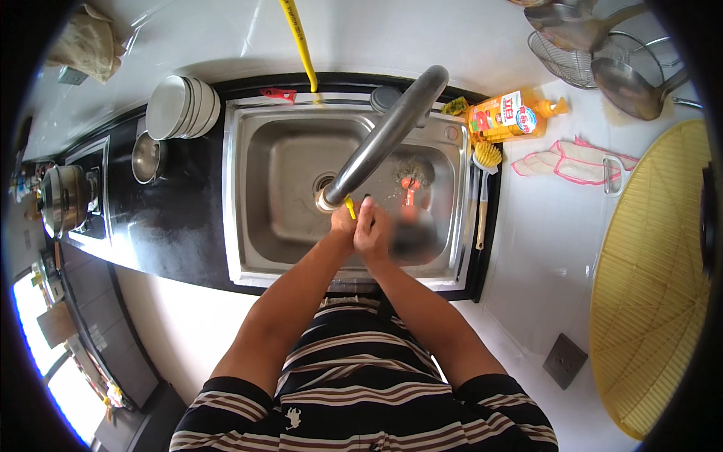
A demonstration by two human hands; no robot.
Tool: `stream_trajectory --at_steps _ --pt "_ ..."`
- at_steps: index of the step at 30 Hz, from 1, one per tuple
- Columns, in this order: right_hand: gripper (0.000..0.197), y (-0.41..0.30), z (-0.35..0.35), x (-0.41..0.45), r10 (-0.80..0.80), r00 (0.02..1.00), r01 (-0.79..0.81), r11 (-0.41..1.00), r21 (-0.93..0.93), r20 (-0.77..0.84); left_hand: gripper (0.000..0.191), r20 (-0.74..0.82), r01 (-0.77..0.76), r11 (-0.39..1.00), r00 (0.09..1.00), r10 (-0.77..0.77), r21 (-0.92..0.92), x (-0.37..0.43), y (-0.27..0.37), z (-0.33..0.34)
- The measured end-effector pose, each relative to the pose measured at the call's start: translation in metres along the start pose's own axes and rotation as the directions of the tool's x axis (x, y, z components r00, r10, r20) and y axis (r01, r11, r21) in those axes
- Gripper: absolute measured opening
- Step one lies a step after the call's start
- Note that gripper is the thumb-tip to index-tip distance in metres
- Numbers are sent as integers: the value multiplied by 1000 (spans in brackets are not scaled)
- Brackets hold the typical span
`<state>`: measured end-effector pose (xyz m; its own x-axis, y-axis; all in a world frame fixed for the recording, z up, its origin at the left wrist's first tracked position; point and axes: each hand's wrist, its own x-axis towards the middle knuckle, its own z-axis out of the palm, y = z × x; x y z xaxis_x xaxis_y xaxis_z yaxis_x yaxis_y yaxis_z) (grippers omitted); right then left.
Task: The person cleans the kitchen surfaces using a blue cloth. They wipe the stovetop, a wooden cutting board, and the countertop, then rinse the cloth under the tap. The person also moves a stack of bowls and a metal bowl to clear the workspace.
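Both of my hands meet over the stainless steel sink (pixel 294 141), just below the outlet of the metal faucet (pixel 384 141). My left hand (pixel 342 221) is partly hidden behind the faucet's end. Against it, between the two hands, a small yellow item (pixel 351 208) shows; its kind is unclear. My right hand (pixel 373 230) presses close beside the left, thumb on top, and a dark bit shows at the thumb's tip. Whatever lies between the palms is hidden. To the right in the basin are an orange-red object (pixel 409 193) and a greyish scrubber-like clump (pixel 417 169).
Stacked white bowls (pixel 183 107) and a metal bowl (pixel 148 157) stand on the black counter (pixel 169 220) at left. Right of the sink are a dish-soap bottle (pixel 502 117) and a yellow-bristled brush (pixel 487 155). A yellow hose (pixel 299 42) runs down behind; a blurred patch covers the basin's lower right.
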<state>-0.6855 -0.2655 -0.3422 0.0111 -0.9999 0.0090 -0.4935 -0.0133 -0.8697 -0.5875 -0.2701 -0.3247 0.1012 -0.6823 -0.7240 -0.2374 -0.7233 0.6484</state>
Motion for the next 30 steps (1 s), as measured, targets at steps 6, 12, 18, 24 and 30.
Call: stream_trajectory --at_steps 6,12,18,24,30 --pt "34 31 -24 12 324 858 -438 867 239 398 31 -103 -15 806 993 -57 -591 -29 22 -7" --pt "12 -29 -30 20 -200 974 204 978 -30 104 46 231 403 469 895 -383 -786 -42 38 -13" --pt "30 -60 -16 2 -217 964 209 976 65 153 38 167 137 710 986 -28 -691 61 -124 14" --pt "44 -57 -12 -15 -277 957 277 961 5 88 33 -46 -24 953 999 10 -301 61 -118 16" --pt "18 -20 -17 19 -61 998 60 992 -112 -3 30 9 230 663 947 -320 -712 29 -73 24"
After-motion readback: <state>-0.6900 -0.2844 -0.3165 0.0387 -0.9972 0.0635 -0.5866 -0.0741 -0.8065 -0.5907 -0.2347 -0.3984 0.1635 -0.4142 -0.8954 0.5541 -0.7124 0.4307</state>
